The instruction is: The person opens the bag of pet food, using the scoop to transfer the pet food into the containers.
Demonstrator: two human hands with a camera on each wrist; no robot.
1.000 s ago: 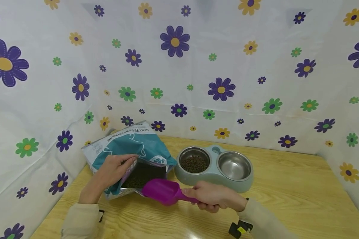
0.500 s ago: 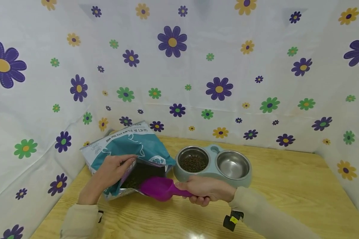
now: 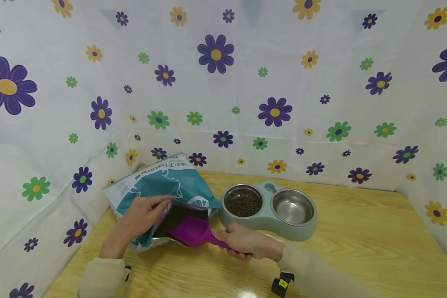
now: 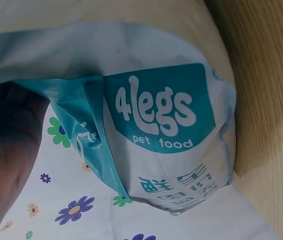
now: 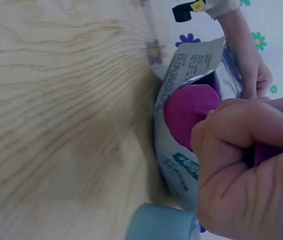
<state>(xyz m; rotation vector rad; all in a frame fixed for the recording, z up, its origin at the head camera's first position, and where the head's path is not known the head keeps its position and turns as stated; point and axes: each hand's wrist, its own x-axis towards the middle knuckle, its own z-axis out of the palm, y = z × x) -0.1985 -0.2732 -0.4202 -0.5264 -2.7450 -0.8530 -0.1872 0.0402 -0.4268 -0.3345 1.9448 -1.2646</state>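
A teal and white pet food bag (image 3: 171,178) lies on its side, its mouth facing the person, with dark kibble visible inside. My left hand (image 3: 139,219) pinches the upper edge of that mouth and holds it up; the left wrist view shows the bag's printed side (image 4: 156,110) beside the palm. My right hand (image 3: 246,242) grips the handle of a magenta scoop (image 3: 191,231), fingers curled round it. The scoop's front end is inside the bag's mouth, over the lower rim. In the right wrist view the scoop's back (image 5: 189,112) hides part of the opening.
Right of the bag stands a pale blue double feeder (image 3: 266,219). Its left steel bowl holds brown kibble (image 3: 243,205); the right steel bowl (image 3: 292,207) shows a bare bottom. A flowered white cloth (image 3: 246,82) hangs behind and at both sides of the wooden table (image 3: 365,240).
My right hand has moved left with the scoop, whose front end now reaches further into the bag. The left hand keeps its hold on the bag's edge.
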